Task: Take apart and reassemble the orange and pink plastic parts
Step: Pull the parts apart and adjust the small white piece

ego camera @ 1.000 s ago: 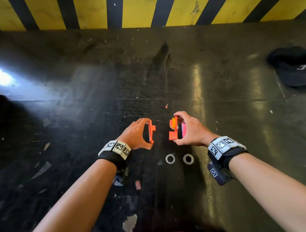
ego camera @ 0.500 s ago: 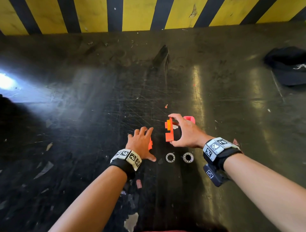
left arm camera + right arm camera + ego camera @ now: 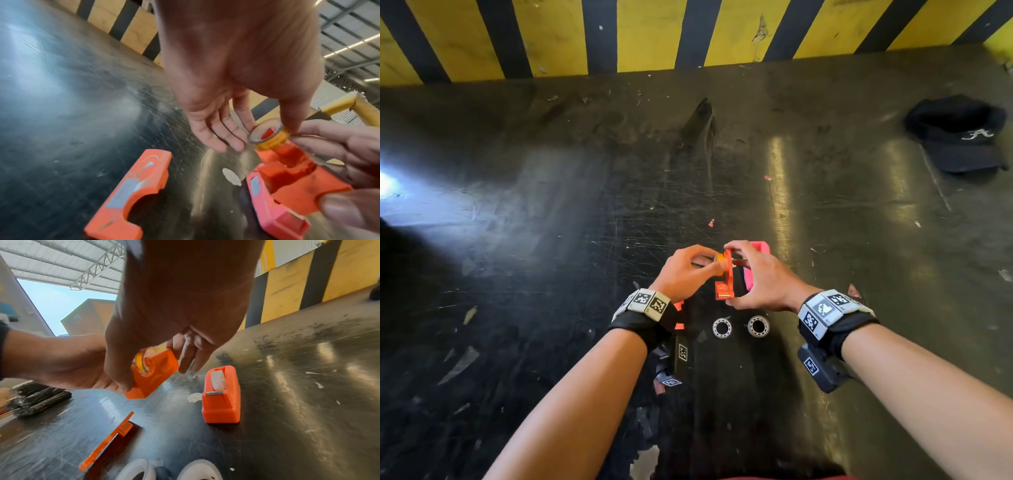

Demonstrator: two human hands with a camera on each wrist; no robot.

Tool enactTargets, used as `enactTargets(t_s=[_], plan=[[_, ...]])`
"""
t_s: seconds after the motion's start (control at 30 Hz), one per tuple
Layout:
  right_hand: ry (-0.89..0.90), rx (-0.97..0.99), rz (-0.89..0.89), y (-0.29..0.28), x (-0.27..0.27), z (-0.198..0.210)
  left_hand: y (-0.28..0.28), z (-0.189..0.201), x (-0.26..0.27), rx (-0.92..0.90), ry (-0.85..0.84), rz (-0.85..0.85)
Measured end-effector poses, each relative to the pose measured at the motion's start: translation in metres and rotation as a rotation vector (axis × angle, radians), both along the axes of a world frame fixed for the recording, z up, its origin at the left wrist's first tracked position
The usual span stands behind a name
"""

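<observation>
My right hand [image 3: 736, 274] grips an orange half shell [image 3: 725, 281] upright just above the table, thumb at its lower end and fingers over the top. A yellow tape roll [image 3: 267, 134] sits on its hub, pinched by the thumb and forefinger of my left hand [image 3: 717, 263]. The other orange half [image 3: 131, 186] lies flat on the table under my left wrist. A pink dispenser [image 3: 221, 394] with a white roll stands on the table just right of the held shell [image 3: 153, 374].
Two white rings [image 3: 722, 328] [image 3: 758, 326] lie side by side just in front of my hands. A black cap [image 3: 959, 137] sits at the far right. A yellow and black striped wall [image 3: 654, 34] borders the scratched dark table at the back.
My left hand laid its orange half down on the table, then rose to the right and took hold of the yellow roll on the shell in my right hand.
</observation>
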State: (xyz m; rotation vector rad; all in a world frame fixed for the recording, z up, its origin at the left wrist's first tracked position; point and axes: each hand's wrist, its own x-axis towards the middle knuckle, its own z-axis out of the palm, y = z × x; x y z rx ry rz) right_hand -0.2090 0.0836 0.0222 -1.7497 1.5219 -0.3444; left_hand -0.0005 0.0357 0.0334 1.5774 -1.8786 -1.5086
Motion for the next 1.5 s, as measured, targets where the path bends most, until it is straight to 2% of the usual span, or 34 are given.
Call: enactTargets(t_s=[0.07, 0.1, 0.2, 0.27, 0.4, 0.53, 0.6, 0.73, 0.8, 0.87, 0.93, 1.03, 1.1, 1.23, 1.5], plan=[[0.017, 0.016, -0.011, 0.001, -0.005, -0.003, 0.005, -0.006, 0.007, -0.063, -0.097, 0.014], [0.028, 0.023, -0.018, 0.002, -0.009, -0.006, 0.008, -0.009, 0.01, -0.119, -0.201, -0.036], [0.053, 0.042, -0.039, 0.002, -0.018, -0.013, 0.022, -0.022, 0.013, -0.255, -0.582, -0.327], [0.057, 0.043, -0.043, 0.002, -0.02, -0.016, 0.032, -0.031, 0.011, -0.291, -0.72, -0.456], [0.051, 0.059, -0.034, 0.003, -0.02, -0.017, 0.041, -0.043, 0.006, -0.331, -0.815, -0.543], [0.049, 0.056, -0.044, 0.004, -0.021, -0.017, 0.046, -0.041, 0.001, -0.435, -0.756, -0.513], [0.048, 0.05, -0.056, 0.004, -0.021, -0.017, 0.05, -0.038, -0.007, -0.478, -0.753, -0.555], [0.038, 0.028, -0.072, 0.005, -0.02, -0.018, 0.059, -0.04, -0.024, -0.484, -0.92, -0.736], [0.028, 0.024, -0.071, 0.007, -0.021, -0.018, 0.062, -0.042, -0.028, -0.518, -0.941, -0.75], [0.026, 0.016, -0.077, 0.008, -0.025, -0.018, 0.061, -0.039, -0.028, -0.523, -0.883, -0.696], [0.01, 0.003, -0.099, 0.009, -0.03, -0.016, 0.052, -0.033, -0.025, -0.482, -0.757, -0.534], [-0.016, 0.003, -0.118, 0.01, -0.037, -0.012, 0.028, -0.021, -0.012, -0.306, -0.396, -0.118], [-0.026, 0.014, -0.115, 0.009, -0.036, -0.009, 0.013, -0.01, -0.007, -0.208, -0.182, 0.006], [-0.04, 0.016, -0.081, 0.004, -0.025, -0.001, 0.003, 0.006, -0.01, -0.151, -0.036, -0.023], [-0.051, 0.026, -0.006, 0.001, -0.017, 0.01, 0.01, 0.009, -0.007, -0.079, 0.087, 0.027]])
